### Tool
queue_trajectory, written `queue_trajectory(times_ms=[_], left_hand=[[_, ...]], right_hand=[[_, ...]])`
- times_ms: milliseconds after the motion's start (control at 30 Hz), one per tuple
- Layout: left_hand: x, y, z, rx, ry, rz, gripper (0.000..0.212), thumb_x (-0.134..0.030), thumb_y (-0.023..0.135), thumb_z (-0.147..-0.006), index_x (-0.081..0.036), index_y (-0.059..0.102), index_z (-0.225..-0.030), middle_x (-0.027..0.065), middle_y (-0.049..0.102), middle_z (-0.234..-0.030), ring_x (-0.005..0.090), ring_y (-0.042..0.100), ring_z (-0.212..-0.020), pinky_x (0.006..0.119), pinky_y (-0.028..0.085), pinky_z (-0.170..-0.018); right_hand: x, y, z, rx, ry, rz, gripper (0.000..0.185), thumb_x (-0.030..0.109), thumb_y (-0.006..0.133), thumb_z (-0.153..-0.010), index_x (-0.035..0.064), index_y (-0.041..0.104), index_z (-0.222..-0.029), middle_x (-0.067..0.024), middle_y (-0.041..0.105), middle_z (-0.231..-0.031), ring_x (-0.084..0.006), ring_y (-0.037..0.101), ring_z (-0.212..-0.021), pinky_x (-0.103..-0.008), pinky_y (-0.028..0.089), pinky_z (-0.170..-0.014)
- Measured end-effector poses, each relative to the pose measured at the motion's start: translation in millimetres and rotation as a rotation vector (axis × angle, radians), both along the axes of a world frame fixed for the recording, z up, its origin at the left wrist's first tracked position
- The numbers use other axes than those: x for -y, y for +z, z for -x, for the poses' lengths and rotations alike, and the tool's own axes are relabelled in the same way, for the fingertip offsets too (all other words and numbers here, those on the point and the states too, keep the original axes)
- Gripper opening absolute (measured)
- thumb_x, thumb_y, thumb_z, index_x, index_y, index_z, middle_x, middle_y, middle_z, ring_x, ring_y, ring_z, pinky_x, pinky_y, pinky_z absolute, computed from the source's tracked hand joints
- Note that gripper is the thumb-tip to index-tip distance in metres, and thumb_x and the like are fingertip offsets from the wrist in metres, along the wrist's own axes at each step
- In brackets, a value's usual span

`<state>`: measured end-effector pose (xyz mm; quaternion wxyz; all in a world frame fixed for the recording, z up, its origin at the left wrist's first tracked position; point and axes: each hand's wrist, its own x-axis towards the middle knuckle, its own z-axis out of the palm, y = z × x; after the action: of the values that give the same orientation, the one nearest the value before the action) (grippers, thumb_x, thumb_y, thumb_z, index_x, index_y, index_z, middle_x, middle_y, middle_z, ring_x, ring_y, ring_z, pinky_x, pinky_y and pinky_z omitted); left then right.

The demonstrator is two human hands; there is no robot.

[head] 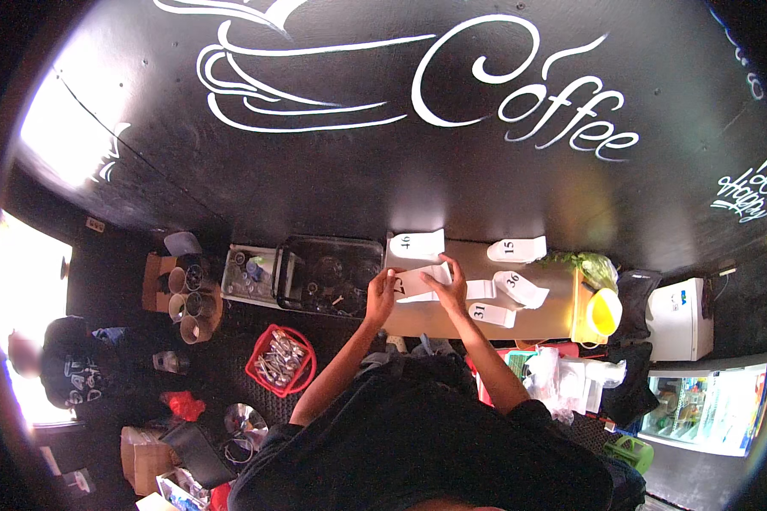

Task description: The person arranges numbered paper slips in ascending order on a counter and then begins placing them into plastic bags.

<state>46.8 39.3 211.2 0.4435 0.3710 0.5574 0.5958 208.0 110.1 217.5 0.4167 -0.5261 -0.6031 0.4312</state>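
Between my left hand (379, 297) and my right hand (450, 289) is a white table-number stand (413, 281), held by its two ends above the counter. A printed number shows near its left end, partly under my left fingers. My right thumb lies on its upper face. Close beneath and beside it is another white stand (480, 289), partly hidden. More stands with black numbers lie about the counter (434, 324): one at the back left (422, 244), one at the back right (518, 249), and others to the right (521, 289) and front right (491, 315).
Left of the counter stand a black basin (332, 246) and a tray with glasses (249, 300). A red basket of cutlery (282, 361) is at lower left. A yellow bowl (604, 312) and bagged greens (597, 271) sit at the right end. A person (77, 364) is far left.
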Motion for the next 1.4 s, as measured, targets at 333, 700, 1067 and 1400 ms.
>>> queue_trajectory(times_ms=[333,700,1067,1400], left_hand=[[-6.9,32.4,-4.0,-0.424,0.026,-0.088,0.028,-0.016,0.075,-0.076,0.003,0.061,-0.093,0.011,0.066,-0.092,0.0118,0.062,-0.081,0.027,0.05,-0.069],[-27.2,20.0,8.2,0.232,0.238,-0.125,0.02,-0.016,0.053,-0.094,0.001,0.059,-0.101,0.0055,0.065,-0.079,0.0098,0.06,-0.071,0.025,0.048,-0.063],[9.4,2.6,10.2,-0.028,0.205,0.047,0.016,-0.017,0.065,-0.086,-0.003,0.063,-0.092,0.0,0.061,-0.076,0.0065,0.056,-0.07,0.022,0.045,-0.06],[43.7,-43.3,25.6,-0.058,0.281,0.208,0.038,-0.032,0.042,-0.098,-0.004,0.063,-0.085,-0.0003,0.058,-0.071,0.0066,0.051,-0.062,0.023,0.042,-0.056]], right_hand=[[-20.8,-11.0,-15.8,-0.239,0.049,0.22,0.017,0.021,0.063,-0.088,0.0086,0.059,-0.099,0.0013,0.057,-0.082,-0.0069,0.05,-0.074,-0.0219,0.04,-0.064],[-13.6,19.5,-13.4,-0.442,-0.009,0.337,0.014,0.016,0.061,-0.087,0.0109,0.058,-0.099,0.0026,0.058,-0.083,-0.0069,0.053,-0.072,-0.0226,0.042,-0.058],[7.1,-9.1,-2.2,-0.29,0.167,0.411,0.022,0.01,0.059,-0.087,0.0147,0.055,-0.108,-0.0012,0.057,-0.096,-0.0108,0.054,-0.078,-0.0274,0.047,-0.06],[43.6,-15.9,-0.7,-0.195,0.329,0.651,0.049,0.026,0.078,-0.073,0.0117,0.053,-0.113,-0.0017,0.061,-0.079,-0.0101,0.057,-0.066,-0.0242,0.044,-0.056]])
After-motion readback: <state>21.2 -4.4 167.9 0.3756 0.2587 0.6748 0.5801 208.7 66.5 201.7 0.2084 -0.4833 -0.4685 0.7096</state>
